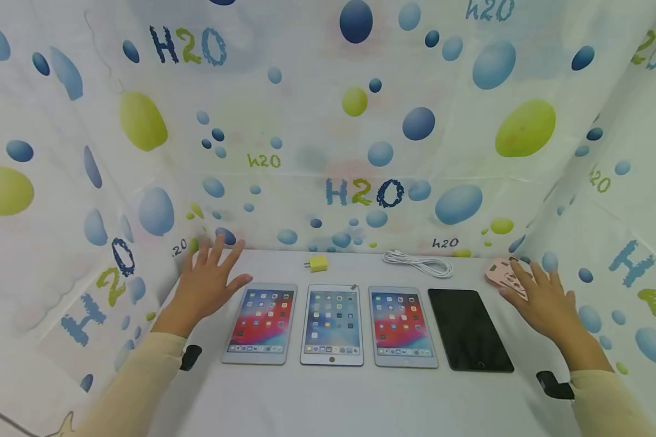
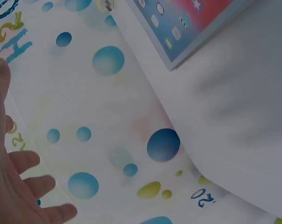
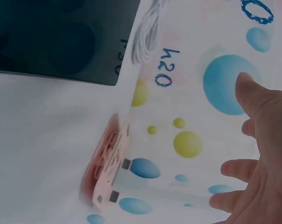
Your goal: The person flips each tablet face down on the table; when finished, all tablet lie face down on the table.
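Four tablets lie in a row: a lit one at left (image 1: pixel 261 325), a second lit one (image 1: pixel 332 326), a third lit one (image 1: pixel 404 328) and a dark-screened one (image 1: pixel 470 329). My left hand (image 1: pixel 205 282), fingers spread and holding nothing, is beside the leftmost tablet's upper left corner. On the other side my right hand (image 1: pixel 546 303) is spread near a pink item with cutouts (image 1: pixel 504 274), partly covering it in the head view. The right wrist view shows the pink item (image 3: pixel 106 163) apart from the right hand (image 3: pixel 271 154). In the left wrist view the left hand (image 2: pixel 19 182) is empty.
Behind the tablets are a yellow plug adapter (image 1: pixel 318 263) and a coiled white cable (image 1: pixel 418 264). A curtain printed with spots and lettering (image 1: pixel 306 109) stands at the back and both sides of the white table (image 1: pixel 328 400).
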The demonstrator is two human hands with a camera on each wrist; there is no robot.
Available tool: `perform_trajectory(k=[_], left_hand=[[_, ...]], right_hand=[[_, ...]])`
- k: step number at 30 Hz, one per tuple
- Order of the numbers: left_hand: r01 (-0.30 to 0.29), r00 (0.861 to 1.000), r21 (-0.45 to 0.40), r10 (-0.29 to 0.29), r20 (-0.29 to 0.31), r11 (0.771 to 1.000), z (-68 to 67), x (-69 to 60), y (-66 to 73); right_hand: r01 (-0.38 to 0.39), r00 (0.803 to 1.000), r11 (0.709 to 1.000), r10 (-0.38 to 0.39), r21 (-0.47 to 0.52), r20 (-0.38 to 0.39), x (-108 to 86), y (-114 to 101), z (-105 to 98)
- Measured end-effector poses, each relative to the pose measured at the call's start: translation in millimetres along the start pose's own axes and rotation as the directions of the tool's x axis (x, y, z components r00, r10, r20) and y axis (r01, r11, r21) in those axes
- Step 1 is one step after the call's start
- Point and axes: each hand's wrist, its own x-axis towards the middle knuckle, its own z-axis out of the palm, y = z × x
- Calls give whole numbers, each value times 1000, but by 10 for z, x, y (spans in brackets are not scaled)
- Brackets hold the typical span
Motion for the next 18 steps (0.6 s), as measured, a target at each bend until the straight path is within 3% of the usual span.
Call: perform_trajectory(k=[3,6,8,10,11,13,16,18], left_hand=[[-32,999,-92,32,-11,995,57,37,166],[-49,999,-210,45,-24,976,103,76,419],[-59,998,-300,52,-32,952,140,110,627],[-79,997,-432,71,-34,899,172,152,864],[-81,997,-502,79,-25,861,192,177,993],[-54,995,-655,97,30,754,236,216,1271],[56,974,-834,152,166,549,322,244,1704],[167,947,-901,190,260,400,406,248,1987]], right_hand=[[-24,998,1000,24,-2,56,-45,69,10],[-62,991,998,63,-10,121,-88,138,16],[-88,984,996,87,-3,155,-118,182,36],[-107,979,994,104,8,175,-149,228,90],[-111,978,994,107,14,181,-167,250,124],[-119,972,993,111,27,206,-204,290,195],[-137,962,990,125,34,242,-271,333,314],[-157,953,987,139,45,269,-308,352,388]])
